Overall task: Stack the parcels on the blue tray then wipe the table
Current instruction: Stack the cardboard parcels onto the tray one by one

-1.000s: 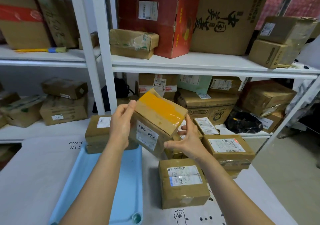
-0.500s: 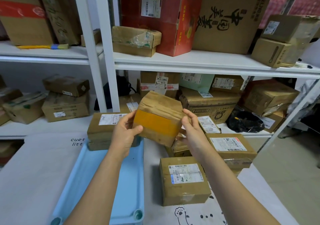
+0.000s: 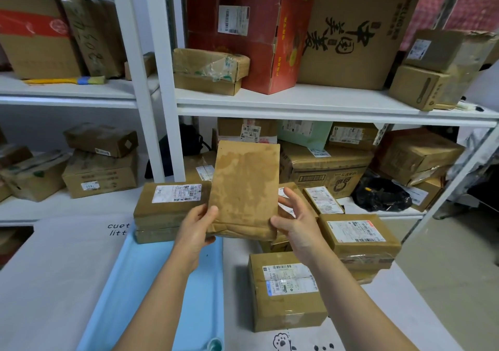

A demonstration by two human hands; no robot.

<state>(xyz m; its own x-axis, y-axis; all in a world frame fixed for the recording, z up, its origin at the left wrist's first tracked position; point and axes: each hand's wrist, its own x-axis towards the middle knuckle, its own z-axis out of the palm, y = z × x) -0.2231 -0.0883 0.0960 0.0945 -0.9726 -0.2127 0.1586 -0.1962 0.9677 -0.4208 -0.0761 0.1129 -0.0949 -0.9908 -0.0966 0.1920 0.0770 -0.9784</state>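
Observation:
I hold a brown cardboard parcel [image 3: 244, 188] upright above the far end of the blue tray [image 3: 151, 291]. My left hand [image 3: 195, 229] grips its lower left corner, thumb on the front. My right hand [image 3: 294, 223] holds the lower right edge with thumb and fingers spread. Two stacked parcels [image 3: 167, 210] sit at the tray's far end. A labelled parcel [image 3: 286, 288] lies on the table right of the tray, and several more parcels [image 3: 359, 240] are piled behind it.
The table has a white cover [image 3: 48, 283] with paw prints at the near edge. White shelving [image 3: 310, 105] full of boxes stands right behind the table. A black bag [image 3: 380, 194] lies on the lower shelf at right. Bare floor [image 3: 453, 264] lies to the right.
The parcel has been turned in my hands: its yellow-taped face no longer shows and a plain brown face now stands upright toward me. Both hands shifted to its lower corners.

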